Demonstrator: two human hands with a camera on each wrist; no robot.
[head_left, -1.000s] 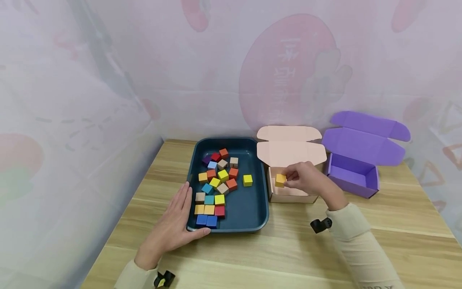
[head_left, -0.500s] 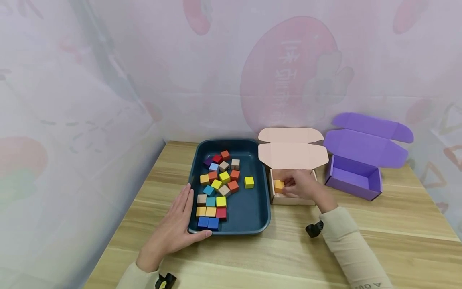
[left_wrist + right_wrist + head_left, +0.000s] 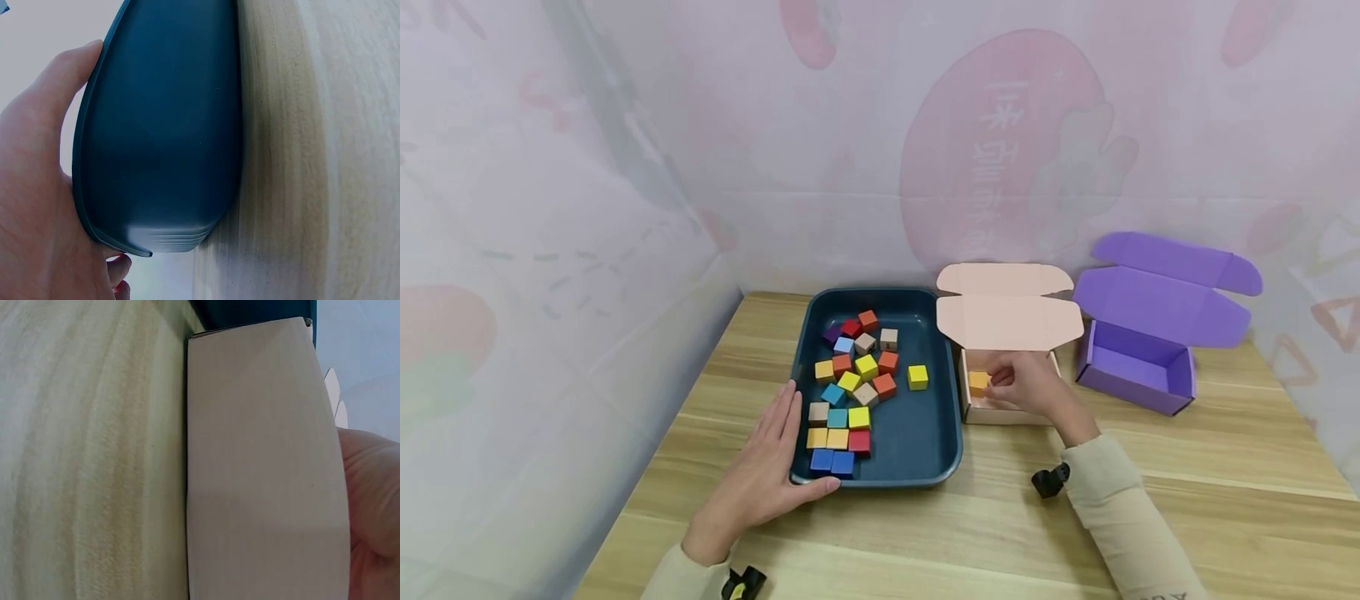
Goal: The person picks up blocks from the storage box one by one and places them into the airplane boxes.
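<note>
- Orange cube [image 3: 978, 381] sits inside the pink cardboard box [image 3: 1004, 410], pinched by the right hand [image 3: 1026, 383] between thumb and fingertips.
- Small, rigid and probably light; its flat opposite faces suit a two-finger pinch and seem unlikely to slip.
- Left hand [image 3: 758, 471] lies flat, fingers straight, against the near left corner of the dark blue tray [image 3: 917, 454] of coloured cubes.

Table [image 3: 925, 533]: pale wood grain, matt. Tray [image 3: 917, 433]: smooth dark-teal plastic, slight sheen. Pink box [image 3: 1007, 321], purple box [image 3: 1138, 367]: matt cardboard. Cubes [image 3: 853, 379]: painted wood, matt.
</note>
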